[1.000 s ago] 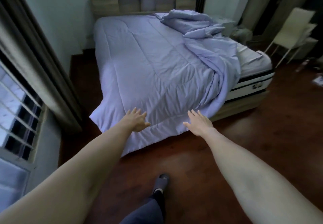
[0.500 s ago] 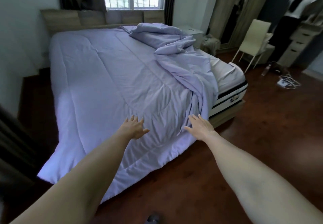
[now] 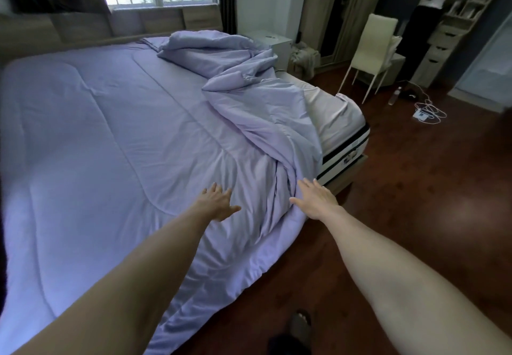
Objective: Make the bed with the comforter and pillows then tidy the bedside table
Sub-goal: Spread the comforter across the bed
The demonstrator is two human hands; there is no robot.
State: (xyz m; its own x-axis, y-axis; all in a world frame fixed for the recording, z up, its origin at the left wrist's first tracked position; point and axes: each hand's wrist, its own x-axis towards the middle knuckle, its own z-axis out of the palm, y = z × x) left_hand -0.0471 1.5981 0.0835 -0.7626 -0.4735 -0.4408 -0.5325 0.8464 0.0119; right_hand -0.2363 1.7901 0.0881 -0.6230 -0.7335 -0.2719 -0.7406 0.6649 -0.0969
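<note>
the lilac comforter [image 3: 116,138] covered most of the bed and filled the left and the centre of the frame. its left part lay flat and smooth. toward the upper centre it was folded back and bunched in a long heap, and the heap ran down to the foot corner, where the cloth hung in deep folds. right of the heap the bare white mattress [image 3: 335,113] was visible, in the centre right of the frame.

both arms were stretched forward from the bottom of the frame. the left hand [image 3: 217,202] was over the flat comforter near the foot of the bed, with the fingers spread and holding nothing. the right hand [image 3: 315,198] was at the edge of the hanging folds, also with fingers straight and apart, gripping nothing; whether it touched the cloth could not be told.

the white bedside table [image 3: 273,45] stood in the upper centre, behind the heap. a pale chair [image 3: 374,46] stood at the upper right on the dark wood floor [image 3: 415,188]. a slipper [image 3: 300,327] was at the bottom edge.
</note>
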